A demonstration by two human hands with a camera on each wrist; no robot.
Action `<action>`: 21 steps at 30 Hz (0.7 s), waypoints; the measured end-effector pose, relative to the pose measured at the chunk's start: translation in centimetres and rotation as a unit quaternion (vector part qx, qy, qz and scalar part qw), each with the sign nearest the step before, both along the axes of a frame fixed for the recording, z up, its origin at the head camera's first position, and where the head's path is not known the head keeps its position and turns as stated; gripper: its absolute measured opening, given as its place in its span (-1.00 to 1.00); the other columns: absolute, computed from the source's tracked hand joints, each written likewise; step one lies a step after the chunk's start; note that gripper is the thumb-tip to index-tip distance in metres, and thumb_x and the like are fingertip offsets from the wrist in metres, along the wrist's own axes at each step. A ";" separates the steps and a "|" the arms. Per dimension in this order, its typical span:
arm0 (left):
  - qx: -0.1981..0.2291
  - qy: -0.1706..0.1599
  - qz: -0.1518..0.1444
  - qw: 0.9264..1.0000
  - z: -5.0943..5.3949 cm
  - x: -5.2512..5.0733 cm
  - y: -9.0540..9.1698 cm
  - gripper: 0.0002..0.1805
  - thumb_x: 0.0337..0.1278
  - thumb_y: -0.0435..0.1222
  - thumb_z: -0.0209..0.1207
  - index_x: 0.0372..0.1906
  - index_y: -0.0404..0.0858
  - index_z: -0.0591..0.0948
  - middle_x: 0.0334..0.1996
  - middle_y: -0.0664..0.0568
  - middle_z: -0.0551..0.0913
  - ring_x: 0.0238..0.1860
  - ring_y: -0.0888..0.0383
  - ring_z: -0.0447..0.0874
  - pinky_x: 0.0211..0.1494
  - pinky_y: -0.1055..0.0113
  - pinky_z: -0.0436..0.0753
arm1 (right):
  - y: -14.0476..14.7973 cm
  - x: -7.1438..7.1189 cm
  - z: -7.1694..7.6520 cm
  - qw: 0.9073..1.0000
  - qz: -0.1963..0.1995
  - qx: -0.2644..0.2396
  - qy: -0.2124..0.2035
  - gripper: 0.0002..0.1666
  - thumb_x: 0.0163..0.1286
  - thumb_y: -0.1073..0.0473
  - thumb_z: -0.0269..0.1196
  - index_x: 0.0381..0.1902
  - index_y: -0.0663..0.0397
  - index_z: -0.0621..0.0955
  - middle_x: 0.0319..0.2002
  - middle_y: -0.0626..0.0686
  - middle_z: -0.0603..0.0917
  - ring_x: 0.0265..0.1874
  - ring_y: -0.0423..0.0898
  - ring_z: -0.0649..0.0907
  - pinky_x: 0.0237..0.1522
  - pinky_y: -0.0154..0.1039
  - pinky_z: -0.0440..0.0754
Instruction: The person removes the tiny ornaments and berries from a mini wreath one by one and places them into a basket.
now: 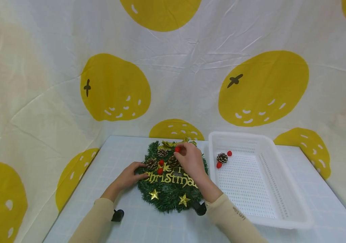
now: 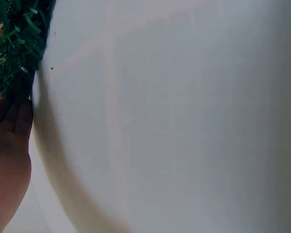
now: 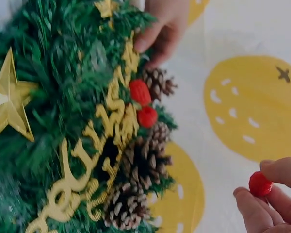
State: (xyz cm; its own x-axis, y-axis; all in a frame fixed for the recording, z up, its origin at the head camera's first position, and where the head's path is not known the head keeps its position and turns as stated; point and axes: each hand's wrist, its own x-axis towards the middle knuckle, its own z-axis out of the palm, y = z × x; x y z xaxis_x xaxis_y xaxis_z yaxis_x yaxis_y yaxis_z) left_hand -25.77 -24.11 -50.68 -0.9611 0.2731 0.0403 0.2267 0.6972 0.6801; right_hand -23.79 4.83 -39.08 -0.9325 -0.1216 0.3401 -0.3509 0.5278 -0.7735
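Note:
A green Christmas wreath (image 1: 168, 204) lies on the table, bearing gold lettering (image 1: 173, 178), gold stars (image 1: 183, 200), several pinecones (image 1: 151, 163) and two red berries (image 1: 160, 171). At its left edge my left hand (image 1: 127, 176) holds the greenery, thumb over the lettering's start and fingers by a pinecone. The left wrist view shows fingers (image 2: 23, 119) against the wreath's edge, partly cut off. Over the wreath's upper part, my right hand (image 1: 192, 160) pinches a red berry (image 3: 260, 184) between thumb and fingertips. In the right wrist view that berry is apart from the wreath.
To the right of the wreath stands a white plastic basket (image 1: 292, 189). A pinecone (image 1: 222, 157) and two red berries (image 1: 219, 165) lie at its left side. A white curtain (image 1: 173, 81) with yellow fruit prints hangs behind the table (image 1: 124, 226).

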 end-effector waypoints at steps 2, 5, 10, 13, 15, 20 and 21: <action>0.000 -0.001 0.000 1.000 0.1 0.0 0.0 -0.42 0.17 -0.02 0.32 0.21 -0.22 0.55 0.22 -0.17 0.48 0.30 -0.18 0.36 0.35 -0.14 0.30 | 0.4 -0.3 0.2 1.000 -0.002 0.000 0.000 -0.68 0.31 0.23 0.35 0.01 0.19 0.65 -0.09 0.13 0.70 -0.13 0.02 0.72 -0.15 -0.07 0.70; 0.001 -0.002 0.001 1.000 0.2 0.1 0.1 -0.43 0.17 -0.02 0.32 0.21 -0.22 0.55 0.22 -0.16 0.48 0.30 -0.18 0.36 0.35 -0.14 0.31 | 1.1 -0.9 0.5 1.000 -0.008 0.009 0.005 -0.66 0.31 0.22 0.35 0.02 0.20 0.65 -0.13 0.15 0.73 -0.15 0.04 0.73 -0.18 -0.06 0.70; 0.003 0.000 -0.001 1.000 0.1 0.1 0.1 -0.42 0.18 -0.01 0.31 0.22 -0.21 0.55 0.22 -0.16 0.48 0.30 -0.18 0.37 0.34 -0.15 0.32 | 2.4 -1.9 1.2 0.999 -0.028 0.017 0.004 -0.62 0.34 0.20 0.31 0.08 0.20 0.65 -0.11 0.18 0.74 -0.14 0.06 0.73 -0.26 -0.06 0.69; 0.002 0.003 -0.003 1.000 0.0 0.1 0.1 -0.42 0.18 0.00 0.31 0.21 -0.22 0.55 0.22 -0.16 0.48 0.29 -0.19 0.37 0.33 -0.16 0.33 | 3.4 -2.4 1.6 0.999 -0.040 0.019 -0.004 -0.62 0.38 0.18 0.28 0.12 0.18 0.63 -0.06 0.18 0.72 -0.10 0.07 0.72 -0.25 -0.07 0.70; 0.001 0.003 -0.002 1.000 -0.1 0.0 0.1 -0.41 0.18 0.01 0.30 0.21 -0.22 0.55 0.22 -0.16 0.48 0.30 -0.19 0.37 0.33 -0.15 0.33 | 4.1 -2.8 1.8 0.999 -0.050 0.017 -0.010 -0.62 0.40 0.18 0.26 0.13 0.19 0.63 -0.04 0.20 0.71 -0.08 0.08 0.72 -0.24 -0.06 0.70; -0.005 0.006 -0.002 1.000 -0.1 -0.1 0.0 -0.41 0.18 0.01 0.31 0.21 -0.23 0.55 0.22 -0.17 0.48 0.30 -0.19 0.37 0.33 -0.15 0.33 | 5.7 -3.6 2.1 0.997 -0.077 0.019 -0.016 -0.61 0.42 0.17 0.23 0.14 0.22 0.61 -0.01 0.23 0.70 -0.04 0.10 0.70 -0.11 -0.01 0.68; -0.007 0.008 -0.004 1.000 -0.1 -0.1 0.0 -0.41 0.18 0.01 0.31 0.21 -0.24 0.54 0.22 -0.18 0.48 0.29 -0.19 0.37 0.33 -0.15 0.33 | 6.0 -3.8 2.1 0.996 -0.083 0.020 -0.016 -0.61 0.42 0.17 0.23 0.15 0.22 0.61 0.00 0.23 0.69 -0.04 0.11 0.69 -0.10 0.00 0.67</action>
